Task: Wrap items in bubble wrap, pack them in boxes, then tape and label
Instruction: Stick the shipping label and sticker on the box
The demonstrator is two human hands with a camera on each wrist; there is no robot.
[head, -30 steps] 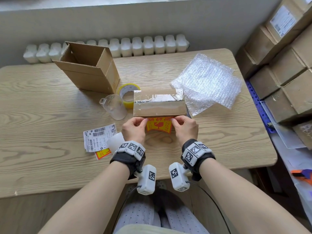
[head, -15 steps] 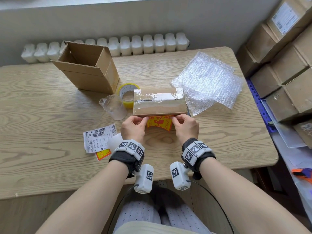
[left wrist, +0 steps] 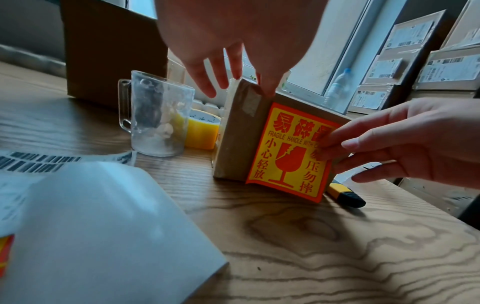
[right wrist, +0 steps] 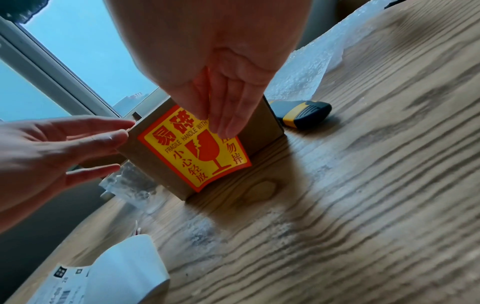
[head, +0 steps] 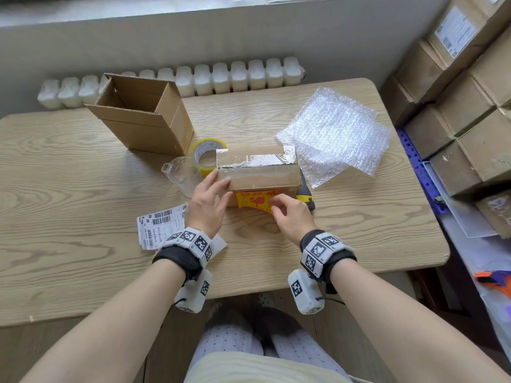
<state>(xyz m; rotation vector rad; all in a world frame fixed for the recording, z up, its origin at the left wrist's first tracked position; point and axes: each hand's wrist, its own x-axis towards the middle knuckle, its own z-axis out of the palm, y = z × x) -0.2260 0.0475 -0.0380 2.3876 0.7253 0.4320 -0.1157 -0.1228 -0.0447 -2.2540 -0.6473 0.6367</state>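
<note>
A sealed cardboard box [head: 260,175] with clear tape along its top stands mid-table. A yellow and red fragile sticker [head: 254,201] sits on its near face, and the sticker's bottom edge [left wrist: 285,191] curls loose towards the table. My left hand [head: 221,186] rests with straight fingers against the box's left end, its fingertips [left wrist: 233,70] at the top corner. My right hand [head: 273,205] presses flat fingers [right wrist: 226,111] on the sticker's right half [right wrist: 194,148]. Neither hand holds anything.
An open empty carton [head: 143,120] stands at the back left. A yellow tape roll [head: 207,154] and a clear measuring cup [head: 182,172] sit left of the box, a utility knife [head: 304,199] and bubble wrap [head: 334,136] right. Shipping labels [head: 160,228] lie near left. Stacked cartons [head: 470,92] line the right.
Both hands were at the sticker's two sides on the box's near face. My left hand has moved up to the box's left end, and my right hand has slid left onto the sticker.
</note>
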